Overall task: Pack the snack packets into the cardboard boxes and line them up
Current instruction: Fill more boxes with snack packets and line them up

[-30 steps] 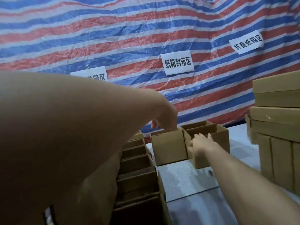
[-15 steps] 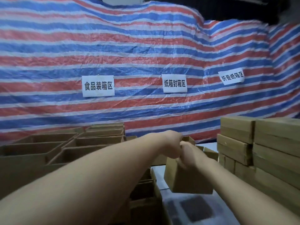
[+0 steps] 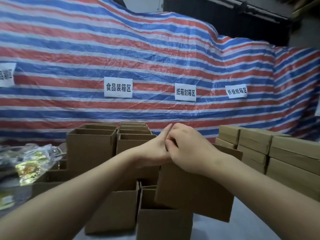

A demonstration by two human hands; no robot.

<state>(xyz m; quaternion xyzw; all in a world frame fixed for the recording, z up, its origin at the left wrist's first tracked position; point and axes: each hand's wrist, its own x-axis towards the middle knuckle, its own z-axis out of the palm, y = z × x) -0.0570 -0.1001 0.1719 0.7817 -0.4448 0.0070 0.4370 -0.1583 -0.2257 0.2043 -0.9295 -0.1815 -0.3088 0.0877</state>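
**Box lifted in both hands over the open rows**

Far left, on the table: snack packets in clear wrap with gold print, blurred, lying just beside the open boxes. Standing in rows from near to far, tops open, touching one another; contents hidden from this angle.

Centre: left hand reaching in from lower left, thumb raised, fingers hidden behind the right hand; whether curled or straight, cannot tell. Pressed against the right hand at the top edge of the held box. Right hand reaching in from lower right, fingers curled over that same top edge, gripping it. Held box tilted, its lower right corner clear of the pale table, its left side overlapping the nearest open boxes in view; contact with them not discernible.

Right: closed boxes stacked in layers, apart from the held box.

Behind all: striped tarp in red, blue and white, carrying white paper signs with black characters; dark wall above at upper right.
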